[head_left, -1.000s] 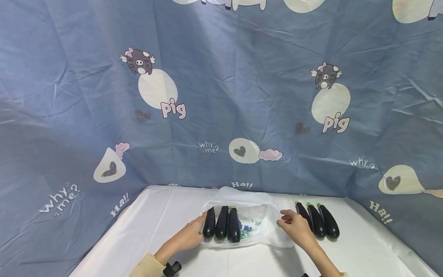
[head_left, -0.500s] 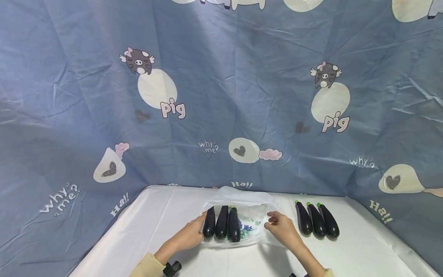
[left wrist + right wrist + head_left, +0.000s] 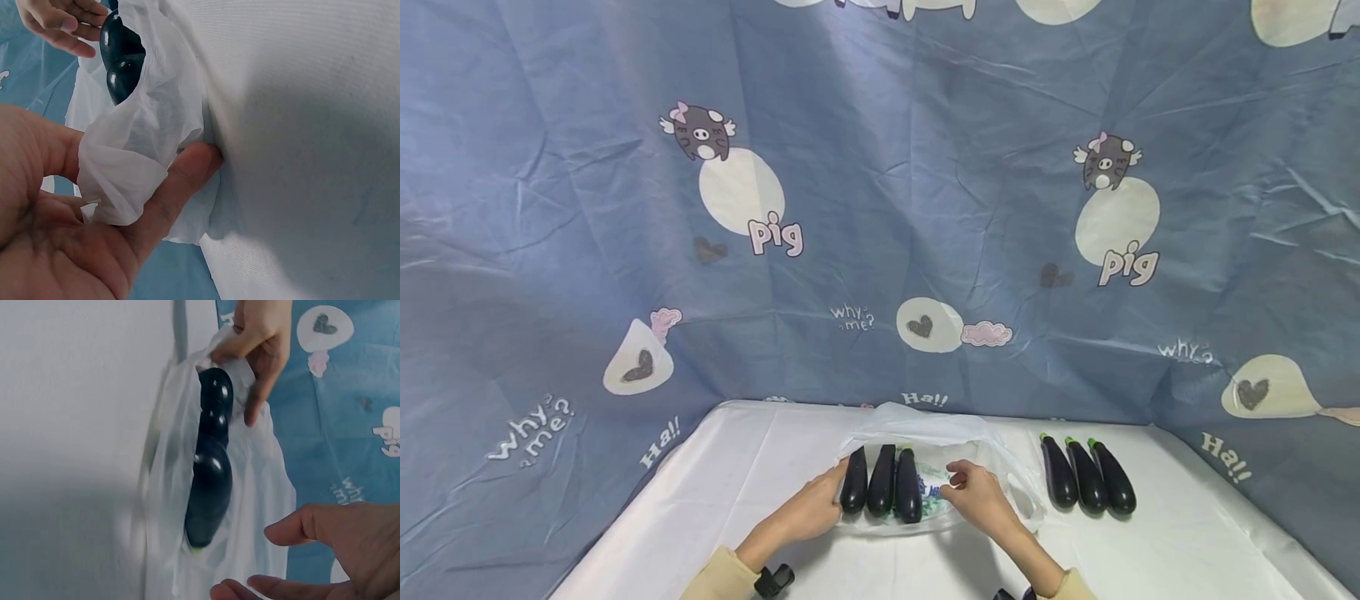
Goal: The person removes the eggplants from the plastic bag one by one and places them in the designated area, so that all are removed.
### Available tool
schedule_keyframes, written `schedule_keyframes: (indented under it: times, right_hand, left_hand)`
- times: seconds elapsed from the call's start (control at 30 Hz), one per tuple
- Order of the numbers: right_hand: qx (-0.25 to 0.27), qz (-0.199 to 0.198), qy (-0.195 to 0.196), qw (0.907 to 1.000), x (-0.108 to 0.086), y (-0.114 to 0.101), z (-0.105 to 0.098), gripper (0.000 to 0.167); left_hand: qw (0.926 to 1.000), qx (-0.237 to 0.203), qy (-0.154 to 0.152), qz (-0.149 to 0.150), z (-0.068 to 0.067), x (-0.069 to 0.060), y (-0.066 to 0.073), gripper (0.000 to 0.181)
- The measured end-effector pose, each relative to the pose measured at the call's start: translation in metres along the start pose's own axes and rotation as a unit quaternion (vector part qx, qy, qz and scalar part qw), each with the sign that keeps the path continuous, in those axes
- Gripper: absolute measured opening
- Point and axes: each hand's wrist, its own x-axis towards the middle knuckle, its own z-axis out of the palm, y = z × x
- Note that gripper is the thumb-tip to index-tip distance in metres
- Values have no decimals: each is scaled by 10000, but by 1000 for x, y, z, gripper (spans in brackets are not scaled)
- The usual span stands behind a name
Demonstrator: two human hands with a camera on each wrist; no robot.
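A white plastic bag (image 3: 917, 425) lies on its side with its mouth toward the person. Three dark eggplants (image 3: 908, 487) lie side by side in its left part. At the bag's left edge the left hand (image 3: 811, 505) grips the plastic; in the left wrist view its fingers (image 3: 187, 172) and thumb are around a fold of the bag (image 3: 125, 175). The right hand (image 3: 983, 498), empty, is at the bag's mouth, right of the eggplants, fingers bent loosely and spread from the thumb. The right wrist view shows that hand (image 3: 325, 556) beside the bag (image 3: 250, 487), apart from the eggplants (image 3: 209, 487).
Three more eggplants (image 3: 1090, 479) with green stems lie together on the white tabletop (image 3: 1187, 517), right of the bag. A blue printed cloth (image 3: 850, 208) hangs behind and along both sides of the table.
The right hand has moved left, from the bag's right edge to its mouth near the eggplants. The bag's right side shows more openly. The left hand has stayed in place.
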Motion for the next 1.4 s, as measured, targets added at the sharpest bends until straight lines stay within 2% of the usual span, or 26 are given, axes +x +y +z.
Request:
schedule_keyframes:
  times: [0.2, 0.57, 1.03, 1.4]
  right_hand:
    - [-17, -220, 17, 9998, 3, -4, 12, 38]
    - [-4, -283, -239, 9993, 4, -12, 29, 45]
    - [-43, -220, 104, 9997, 5, -15, 50, 47]
    - [47, -2, 47, 10000, 3, -14, 58, 42]
  left_hand:
    - [10000, 3, -7, 11, -1, 0, 0, 76]
    - [10000, 15, 11, -11, 0, -1, -1, 76]
    - [9999, 98, 19, -8, 0, -1, 0, 75]
    - [9999, 164, 34, -23, 1, 0, -1, 74]
